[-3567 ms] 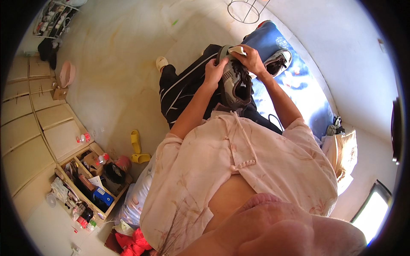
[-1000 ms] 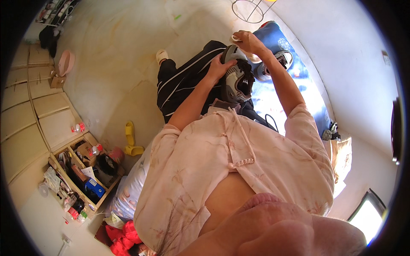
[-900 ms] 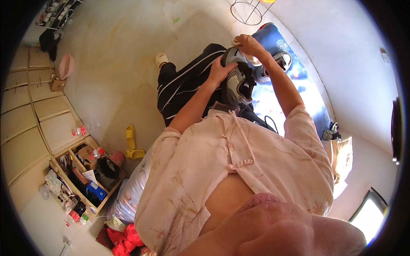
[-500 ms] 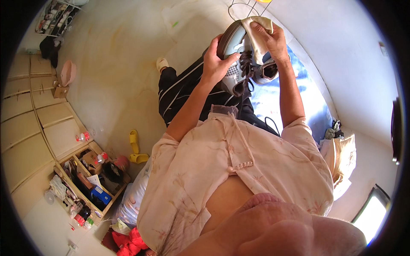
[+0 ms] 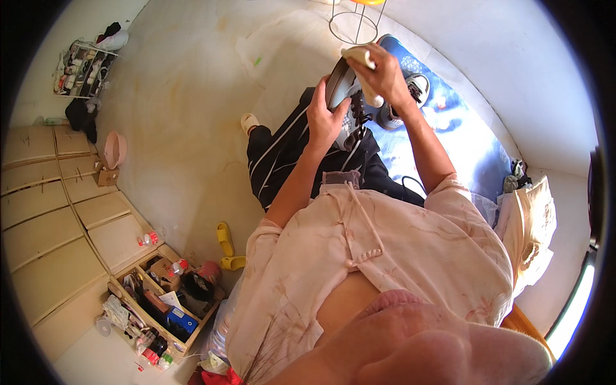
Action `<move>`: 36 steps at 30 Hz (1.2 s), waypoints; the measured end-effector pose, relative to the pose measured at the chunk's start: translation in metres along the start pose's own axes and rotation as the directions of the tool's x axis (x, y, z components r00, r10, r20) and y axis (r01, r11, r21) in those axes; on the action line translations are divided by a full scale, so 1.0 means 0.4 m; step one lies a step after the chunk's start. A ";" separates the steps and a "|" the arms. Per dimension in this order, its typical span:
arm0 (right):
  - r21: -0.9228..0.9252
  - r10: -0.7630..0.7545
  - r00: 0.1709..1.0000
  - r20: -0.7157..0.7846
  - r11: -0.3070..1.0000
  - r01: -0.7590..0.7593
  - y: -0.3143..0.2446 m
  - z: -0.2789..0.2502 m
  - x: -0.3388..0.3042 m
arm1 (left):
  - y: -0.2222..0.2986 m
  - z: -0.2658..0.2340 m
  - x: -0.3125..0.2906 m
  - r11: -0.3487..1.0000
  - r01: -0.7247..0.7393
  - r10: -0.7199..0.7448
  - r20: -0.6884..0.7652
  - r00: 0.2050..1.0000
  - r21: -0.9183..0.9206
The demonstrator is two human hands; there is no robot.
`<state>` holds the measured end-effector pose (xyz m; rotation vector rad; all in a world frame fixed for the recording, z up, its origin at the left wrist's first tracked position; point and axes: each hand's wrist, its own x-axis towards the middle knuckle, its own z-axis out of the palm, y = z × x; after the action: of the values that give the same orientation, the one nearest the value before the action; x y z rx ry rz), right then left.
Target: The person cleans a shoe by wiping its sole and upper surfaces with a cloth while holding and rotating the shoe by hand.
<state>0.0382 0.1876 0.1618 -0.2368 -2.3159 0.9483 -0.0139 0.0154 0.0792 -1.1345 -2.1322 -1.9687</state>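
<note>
A grey and light-blue sneaker (image 5: 341, 92) with dark laces is held up over my lap, its toe pointing away from me. My left hand (image 5: 325, 120) grips its left side, thumb on the upper and fingers toward the sole. A cream cloth (image 5: 373, 97) is bunched in my right hand (image 5: 384, 76), which presses it against the toe end; the exact contact is hidden by the fingers. Beyond my right wrist, another sneaker (image 5: 418, 88) sits on the blue mat (image 5: 452, 119). A further shoe (image 5: 389, 118) shows partly beside my right forearm.
A round stool (image 5: 354, 25) with wire legs stands at the far side. Yellow slippers (image 5: 224, 239) lie on the floor at left, near a wooden drawer (image 5: 187, 343) full of odds and ends. A pink basin (image 5: 115, 150) is by the cabinets (image 5: 48, 234).
My right hand has brought the cloth over the toe, its fingers now curled further round it. The whole view has shifted, and more of the mat and the other shoes shows.
</note>
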 end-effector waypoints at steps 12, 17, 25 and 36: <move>-0.032 -0.202 0.979 0.024 0.979 0.202 -0.096 -0.037 -0.023 | -0.016 -0.013 -0.023 1.000 0.013 -0.013 -0.066 0.998 0.000; -0.120 -0.179 0.982 0.054 0.976 0.184 -0.037 0.012 0.010 | -0.006 -0.005 -0.020 0.999 -0.031 0.033 -0.064 0.997 0.037; 0.043 -0.183 0.912 0.366 0.983 0.180 -0.119 0.048 -0.135 | -0.025 0.009 -0.023 0.891 0.164 -0.209 -0.063 0.976 -0.423; -0.052 -0.150 0.987 0.063 0.987 0.153 -0.091 0.028 -0.043 | 0.000 -0.005 -0.039 1.000 -0.006 0.007 -0.085 0.996 0.014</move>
<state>0.0477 0.1482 0.1724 -0.0554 -2.3790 0.8249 -0.0031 0.0061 0.0721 -1.0339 -2.0938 -1.9598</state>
